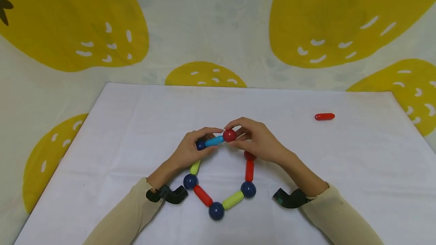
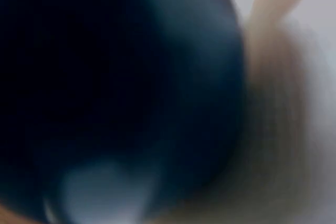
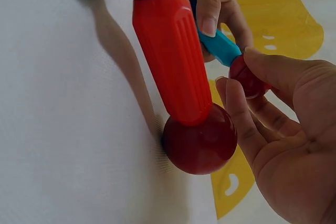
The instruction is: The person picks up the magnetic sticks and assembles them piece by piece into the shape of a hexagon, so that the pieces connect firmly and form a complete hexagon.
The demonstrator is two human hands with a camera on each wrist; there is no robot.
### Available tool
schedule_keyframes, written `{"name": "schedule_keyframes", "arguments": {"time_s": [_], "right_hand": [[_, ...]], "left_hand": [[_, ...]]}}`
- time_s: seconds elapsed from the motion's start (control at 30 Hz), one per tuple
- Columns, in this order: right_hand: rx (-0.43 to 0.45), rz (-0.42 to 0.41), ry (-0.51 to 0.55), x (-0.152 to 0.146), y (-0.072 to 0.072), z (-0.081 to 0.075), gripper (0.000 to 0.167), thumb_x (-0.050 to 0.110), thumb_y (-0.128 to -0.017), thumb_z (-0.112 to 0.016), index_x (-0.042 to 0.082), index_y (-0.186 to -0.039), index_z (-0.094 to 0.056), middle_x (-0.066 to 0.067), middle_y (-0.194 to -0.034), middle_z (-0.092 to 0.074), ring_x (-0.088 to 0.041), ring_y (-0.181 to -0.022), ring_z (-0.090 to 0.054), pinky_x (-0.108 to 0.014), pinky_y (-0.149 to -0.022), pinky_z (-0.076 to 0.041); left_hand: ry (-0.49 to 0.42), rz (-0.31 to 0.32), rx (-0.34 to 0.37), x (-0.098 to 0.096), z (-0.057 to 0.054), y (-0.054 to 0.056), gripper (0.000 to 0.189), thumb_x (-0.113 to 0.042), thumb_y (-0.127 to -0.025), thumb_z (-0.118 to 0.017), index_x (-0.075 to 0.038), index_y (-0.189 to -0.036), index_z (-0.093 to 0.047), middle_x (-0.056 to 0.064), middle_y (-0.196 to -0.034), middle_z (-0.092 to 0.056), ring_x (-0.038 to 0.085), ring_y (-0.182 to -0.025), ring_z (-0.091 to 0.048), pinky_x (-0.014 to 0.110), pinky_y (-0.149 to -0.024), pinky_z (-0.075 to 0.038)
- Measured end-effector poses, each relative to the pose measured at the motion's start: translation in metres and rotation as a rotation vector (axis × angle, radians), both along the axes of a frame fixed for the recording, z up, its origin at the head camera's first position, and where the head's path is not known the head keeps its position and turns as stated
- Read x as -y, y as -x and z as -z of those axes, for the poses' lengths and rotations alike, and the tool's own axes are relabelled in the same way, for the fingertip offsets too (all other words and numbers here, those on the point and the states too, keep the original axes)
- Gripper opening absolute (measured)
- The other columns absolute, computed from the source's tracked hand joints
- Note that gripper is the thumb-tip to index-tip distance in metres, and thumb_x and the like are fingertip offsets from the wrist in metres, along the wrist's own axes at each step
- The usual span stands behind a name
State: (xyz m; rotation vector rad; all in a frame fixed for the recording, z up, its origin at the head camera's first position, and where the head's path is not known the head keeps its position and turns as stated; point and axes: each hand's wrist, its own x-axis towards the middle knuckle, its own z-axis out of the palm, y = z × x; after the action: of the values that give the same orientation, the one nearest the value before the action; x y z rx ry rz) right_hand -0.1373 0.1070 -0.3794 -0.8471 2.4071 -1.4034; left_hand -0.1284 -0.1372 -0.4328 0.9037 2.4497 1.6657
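Note:
My right hand (image 1: 263,142) pinches a red ball (image 1: 229,135) between thumb and fingers. That ball sits against the end of a light blue rod (image 1: 214,141), which my left hand (image 1: 188,147) holds between thumb and fingers. At the rod's other end, a dark blue ball (image 1: 201,145) lies partly hidden in the left hand. From there the chain runs through a yellow-green rod (image 1: 195,167), more dark blue balls and rods, to a second red ball (image 3: 200,139) just below the right hand. A dark blue ball (image 2: 105,77) fills most of the left wrist view, blurred.
A loose red rod (image 1: 324,116) lies at the back right of the white table (image 1: 136,116). A cloth (image 1: 207,29) printed with big yellow fruit shapes hangs behind. Dark wrist mounts (image 1: 291,198) sit on both sleeves close to the chain.

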Motion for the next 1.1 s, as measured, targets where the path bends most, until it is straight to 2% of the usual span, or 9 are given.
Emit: {"name": "schedule_keyframes", "arguments": {"time_s": [0.27,0.4,0.5,0.7,0.8,0.9,0.93,1.0,1.1], "right_hand": [[0.009,-0.025,-0.018,-0.001,0.001,-0.004,0.046,0.011,-0.084,-0.075,0.018,-0.125,-0.058,0.002,-0.117,-0.060,-0.013,-0.097,-0.064,-0.032,-0.079,-0.053],[-0.033,0.013,-0.036,-0.014,0.006,-0.011,0.043,0.014,-0.085,-0.073,0.015,-0.125,-0.058,-0.003,-0.118,-0.061,-0.014,-0.097,-0.064,-0.036,-0.082,-0.053],[-0.105,0.083,-0.075,-0.030,0.012,-0.016,0.041,0.015,-0.086,-0.072,0.016,-0.124,-0.059,-0.002,-0.117,-0.061,-0.014,-0.097,-0.063,-0.037,-0.084,-0.052],[-0.228,0.298,-0.172,-0.084,0.025,-0.018,0.035,0.012,-0.086,-0.072,0.014,-0.120,-0.062,-0.001,-0.115,-0.063,-0.020,-0.096,-0.063,-0.038,-0.083,-0.051],[-0.252,0.403,-0.208,-0.116,0.027,-0.013,0.034,0.015,-0.086,-0.072,0.012,-0.119,-0.064,-0.005,-0.114,-0.064,-0.019,-0.095,-0.061,-0.024,-0.083,-0.050],[-0.224,0.508,-0.259,-0.148,0.028,-0.008,0.035,0.022,-0.088,-0.071,0.012,-0.120,-0.064,-0.008,-0.117,-0.062,-0.022,-0.096,-0.060,-0.008,-0.078,-0.042],[-0.203,0.538,-0.277,-0.159,0.027,-0.008,0.036,0.025,-0.088,-0.070,0.012,-0.122,-0.063,-0.010,-0.119,-0.060,-0.025,-0.098,-0.059,-0.007,-0.076,-0.040],[-0.153,0.584,-0.328,-0.179,0.028,-0.005,0.041,0.030,-0.089,-0.068,0.011,-0.125,-0.060,-0.014,-0.125,-0.055,-0.034,-0.104,-0.056,-0.017,-0.081,-0.043],[-0.098,0.616,-0.385,-0.204,0.029,0.001,0.046,0.031,-0.092,-0.064,0.009,-0.131,-0.055,-0.021,-0.132,-0.047,-0.042,-0.113,-0.047,-0.041,-0.088,-0.043]], "left_hand": [[-0.017,0.044,0.003,0.000,-0.003,-0.002,0.048,-0.001,-0.087,-0.067,-0.011,-0.133,-0.054,0.003,-0.094,-0.063,0.016,-0.073,-0.057,0.031,-0.069,-0.048],[-0.014,0.044,-0.014,-0.004,-0.020,-0.009,0.047,0.005,-0.086,-0.065,-0.003,-0.131,-0.053,0.011,-0.093,-0.062,0.018,-0.071,-0.054,0.031,-0.068,-0.047],[-0.009,0.028,-0.007,-0.006,-0.030,-0.013,0.046,0.006,-0.086,-0.064,-0.002,-0.130,-0.054,0.013,-0.092,-0.062,0.020,-0.071,-0.054,0.031,-0.068,-0.047],[-0.005,-0.010,0.005,-0.004,-0.007,-0.004,0.048,-0.006,-0.088,-0.068,-0.016,-0.133,-0.055,0.001,-0.091,-0.061,0.018,-0.073,-0.054,0.029,-0.067,-0.046],[-0.003,-0.017,0.006,-0.002,0.000,-0.001,0.049,-0.008,-0.088,-0.069,-0.017,-0.134,-0.055,-0.001,-0.091,-0.061,0.018,-0.072,-0.054,0.029,-0.066,-0.046],[0.008,-0.019,0.010,-0.002,0.001,0.000,0.049,-0.008,-0.087,-0.070,-0.018,-0.133,-0.055,-0.001,-0.090,-0.061,0.018,-0.071,-0.054,0.029,-0.066,-0.046],[0.007,-0.017,0.009,-0.002,0.001,0.000,0.049,-0.008,-0.087,-0.070,-0.017,-0.133,-0.055,-0.001,-0.090,-0.061,0.018,-0.070,-0.054,0.029,-0.065,-0.046],[0.005,-0.013,-0.003,-0.002,0.003,0.001,0.048,-0.012,-0.088,-0.070,-0.022,-0.133,-0.056,-0.004,-0.089,-0.061,0.016,-0.070,-0.054,0.029,-0.065,-0.046],[0.001,-0.006,-0.014,-0.002,0.002,0.001,0.047,-0.014,-0.088,-0.070,-0.023,-0.133,-0.056,-0.005,-0.089,-0.061,0.015,-0.070,-0.054,0.029,-0.065,-0.047]]}}
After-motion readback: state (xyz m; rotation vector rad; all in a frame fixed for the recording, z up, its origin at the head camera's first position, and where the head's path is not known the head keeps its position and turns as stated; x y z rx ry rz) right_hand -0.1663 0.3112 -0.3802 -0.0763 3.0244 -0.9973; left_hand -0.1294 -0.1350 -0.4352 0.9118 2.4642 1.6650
